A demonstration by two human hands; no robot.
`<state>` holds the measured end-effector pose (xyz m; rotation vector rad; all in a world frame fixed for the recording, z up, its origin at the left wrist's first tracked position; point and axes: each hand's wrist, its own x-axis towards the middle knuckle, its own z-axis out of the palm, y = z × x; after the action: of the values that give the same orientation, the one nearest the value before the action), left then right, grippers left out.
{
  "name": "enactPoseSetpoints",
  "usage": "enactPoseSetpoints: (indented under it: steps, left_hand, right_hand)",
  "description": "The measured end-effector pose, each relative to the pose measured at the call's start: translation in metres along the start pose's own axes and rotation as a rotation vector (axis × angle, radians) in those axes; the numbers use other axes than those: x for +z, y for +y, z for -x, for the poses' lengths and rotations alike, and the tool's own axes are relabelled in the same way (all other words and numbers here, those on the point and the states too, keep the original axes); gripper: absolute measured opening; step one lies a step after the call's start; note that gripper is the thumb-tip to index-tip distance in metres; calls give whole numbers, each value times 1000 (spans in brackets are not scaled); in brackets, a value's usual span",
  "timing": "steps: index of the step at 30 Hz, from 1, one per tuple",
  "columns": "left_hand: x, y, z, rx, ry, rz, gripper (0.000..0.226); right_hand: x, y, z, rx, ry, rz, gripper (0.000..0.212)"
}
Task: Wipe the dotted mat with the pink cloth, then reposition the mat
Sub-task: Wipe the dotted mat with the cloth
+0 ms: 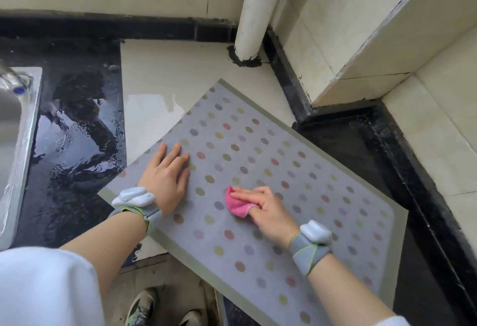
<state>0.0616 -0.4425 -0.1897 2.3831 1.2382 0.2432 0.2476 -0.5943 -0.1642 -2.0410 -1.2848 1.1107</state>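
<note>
A grey mat (296,144) with coloured dots and a pale green border lies at an angle across the counter, its near corner hanging past the counter's front edge. My left hand (166,174) rests flat on the mat's left part, fingers spread and holding nothing. My right hand (268,210) presses a folded pink cloth (236,204) onto the middle of the mat, fingers closed over it.
A wet black counter (74,129) lies left of the mat, with a steel sink (15,124) at the far left. A white pipe (255,13) stands behind the mat. A tiled ledge (387,49) rises at the right. Shoes (144,307) show below.
</note>
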Motion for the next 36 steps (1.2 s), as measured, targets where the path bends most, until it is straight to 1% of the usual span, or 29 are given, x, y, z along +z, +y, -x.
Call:
enactPoseSetpoints:
  steps: [2, 3, 4, 5, 6, 7, 9, 10, 11, 12, 14, 16, 19, 21, 24, 26, 27, 28, 29, 30, 32, 34, 36]
  left_hand:
    - [-1, -2, -1, -5, -23, -6, 56]
    - [-3, -1, -1, -4, -32, -8, 59]
    - [-3, -2, -1, 6, -39, -14, 63]
    - [-4, -2, -2, 17, -46, -23, 66]
    - [-5, -2, -2, 27, -45, -33, 66]
    - [-5, -3, -3, 36, -40, -40, 66]
    - [-4, -4, -3, 46, -15, -42, 59]
    - [-4, -4, -3, 43, -10, -38, 55]
    - [-4, -4, -3, 38, -16, -31, 50]
    - [-3, -4, -3, 39, -20, -25, 48]
    - [-4, -5, -4, 42, -31, -15, 44]
    - [-6, -3, -6, 29, -48, 1, 42]
    - [-10, -2, -11, -1, -118, -1, 44]
    - [-16, 0, -11, 0, -195, -24, 45]
    - [-23, 4, -18, -18, -290, -67, 50]
    - [-33, 9, -10, -34, -351, -82, 53]
    - [-36, 11, -4, -31, -355, -75, 52]
    - [-40, 10, 5, -14, -331, -58, 48]
    - [-43, 7, 17, -1, -292, -29, 44]
    - [-46, 2, 30, -3, -249, 3, 42]
    - [-45, -16, 56, -18, -184, 28, 42]
    - [-40, -35, 77, 23, -151, -34, 42]
    - [-35, -43, 89, 43, -164, -79, 45]
  right_hand:
    - [14, -3, 12, 7, -111, -44, 50]
    - [13, -5, 13, 40, -169, -115, 50]
    - [6, -7, 10, 77, -187, -208, 47]
    - [-6, -9, 3, 104, -153, -288, 43]
    - [-23, -8, -10, 124, -60, -333, 39]
    - [-43, -6, -25, 147, 70, -370, 37]
    - [-81, 2, -58, 195, 355, -403, 41]
    - [-94, 7, -72, 219, 457, -379, 43]
    - [-100, 13, -83, 249, 523, -344, 43]
    - [-100, 21, -92, 261, 549, -281, 44]
    - [-83, 30, -97, 253, 475, -127, 48]
    - [-54, 25, -86, 187, 363, -71, 49]
    - [6, -3, -43, 23, 175, -63, 41]
    - [48, -23, -1, -15, 116, -46, 40]
    - [94, -38, 38, -6, 52, -92, 41]
    - [105, -52, 59, -9, -42, -116, 43]
    - [102, -59, 65, -4, -106, -141, 43]
    - [97, -63, 68, 9, -134, -191, 42]
    - [88, -64, 67, 29, -120, -290, 40]
    - [76, -61, 60, 66, -52, -367, 38]
    - [48, -48, 35, 176, 175, -447, 35]
    - [43, -38, 19, 232, 321, -354, 36]
    - [66, -36, 20, 215, 348, -179, 44]
